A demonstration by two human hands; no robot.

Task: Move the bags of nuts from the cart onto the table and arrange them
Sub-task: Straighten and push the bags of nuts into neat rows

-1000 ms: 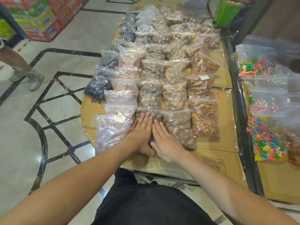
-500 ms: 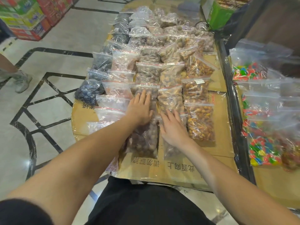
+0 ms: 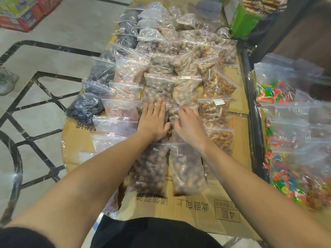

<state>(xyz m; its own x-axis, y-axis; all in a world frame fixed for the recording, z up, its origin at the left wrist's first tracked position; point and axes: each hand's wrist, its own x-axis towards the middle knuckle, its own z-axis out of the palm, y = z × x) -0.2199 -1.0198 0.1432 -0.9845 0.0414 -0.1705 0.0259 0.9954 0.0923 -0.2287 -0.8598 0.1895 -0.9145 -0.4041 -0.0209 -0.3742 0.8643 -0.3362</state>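
While both of my arms reach out over the table (image 3: 238, 208), which is covered in flattened cardboard, my left hand (image 3: 154, 120) lies flat on a bag of dark brown nuts (image 3: 157, 86), fingers straight and close together, pressing on the plastic just below that bag's red zip line. My right hand (image 3: 188, 125) sits just beside the left hand, on its right side, and I see its fingers bent at the knuckles with the tips on the top edge of a bag of lighter nuts (image 3: 185, 90); I cannot tell whether they pinch the plastic or only rest on it. The thumbs of the two hands nearly touch.

Nearer to me than the left hand, two long bags lie side by side: one of dark round nuts (image 3: 148, 172) under my left forearm and one of paler nuts (image 3: 188, 170) under my right wrist. To the left of the left hand runs a column of clear bags with reddish contents (image 3: 121, 108), and beyond that a column of bags with black contents (image 3: 86, 108) at the table's edge. To the right of my right hand lies a column of orange-brown nuts (image 3: 215, 108), one carrying a white label. Far right of that, past a dark frame (image 3: 254, 122), bags of multicoloured sweets (image 3: 286, 158) are heaped.
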